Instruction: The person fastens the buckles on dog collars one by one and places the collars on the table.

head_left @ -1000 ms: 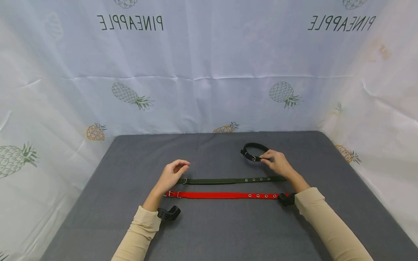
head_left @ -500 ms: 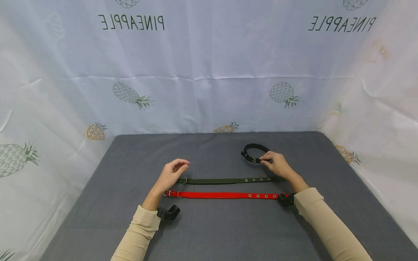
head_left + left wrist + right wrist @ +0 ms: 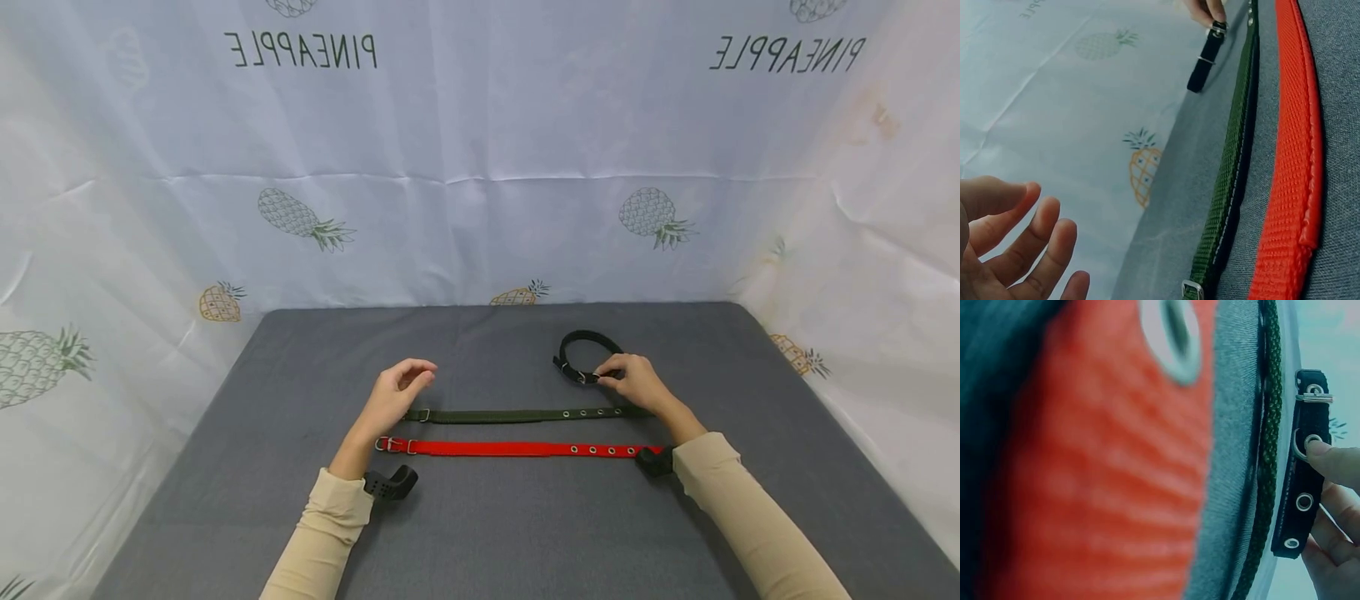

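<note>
My right hand (image 3: 642, 387) pinches a black collar (image 3: 565, 367) between thumb and fingers, close to its buckle. The collar is fastened into a loop; in the right wrist view, the thumb presses by an eyelet on the black strap (image 3: 1305, 481). My left hand (image 3: 392, 400) holds nothing, its fingers loosely bent above the left end of a green collar (image 3: 487, 417). That collar lies stretched out flat, eyelets to the right and its left end partly behind the left hand. Nearer to me, a red collar (image 3: 487, 448) lies straight and parallel, buckle at its left.
A grey cloth (image 3: 495, 525) covers the table. Behind it and at both sides hangs a white curtain (image 3: 465, 125) printed with pineapples. Black wrist camera mounts (image 3: 392, 483) stick out from both wrists, the right one overlapping the red collar's right end.
My right hand has brought the black collar slightly nearer to me. The left hand has risen a little, still holding nothing. The green and red collars have stayed put.
</note>
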Motion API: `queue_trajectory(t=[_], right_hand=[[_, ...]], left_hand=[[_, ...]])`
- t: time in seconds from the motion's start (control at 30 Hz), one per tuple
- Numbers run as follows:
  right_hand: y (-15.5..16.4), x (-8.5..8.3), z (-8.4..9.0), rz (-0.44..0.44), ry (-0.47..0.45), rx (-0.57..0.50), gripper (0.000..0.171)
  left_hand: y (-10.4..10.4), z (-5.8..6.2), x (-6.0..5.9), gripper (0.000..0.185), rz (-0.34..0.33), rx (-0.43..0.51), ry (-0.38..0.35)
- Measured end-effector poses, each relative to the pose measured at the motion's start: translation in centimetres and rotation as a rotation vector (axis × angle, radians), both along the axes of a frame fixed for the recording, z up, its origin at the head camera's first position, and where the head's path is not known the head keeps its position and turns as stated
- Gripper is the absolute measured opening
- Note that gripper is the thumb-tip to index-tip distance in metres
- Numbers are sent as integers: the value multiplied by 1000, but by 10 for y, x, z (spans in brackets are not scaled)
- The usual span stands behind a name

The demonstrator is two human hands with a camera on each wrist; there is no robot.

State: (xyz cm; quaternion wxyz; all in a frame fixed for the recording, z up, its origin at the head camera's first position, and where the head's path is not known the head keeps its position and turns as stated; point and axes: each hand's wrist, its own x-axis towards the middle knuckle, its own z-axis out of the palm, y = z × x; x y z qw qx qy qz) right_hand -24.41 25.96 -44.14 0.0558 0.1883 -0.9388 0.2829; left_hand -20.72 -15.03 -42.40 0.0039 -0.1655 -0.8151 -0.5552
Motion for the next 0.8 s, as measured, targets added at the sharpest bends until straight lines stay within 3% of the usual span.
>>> queue_trajectory(t=[0.4, 0.8], right_hand=[[0, -1, -2, 36, -20, 3, 10], [1, -1, -1, 3, -70, -19, 15]], left_hand=[[0, -1, -1, 31, 5, -18, 4], [-1, 2, -1, 30, 11, -15, 6]])
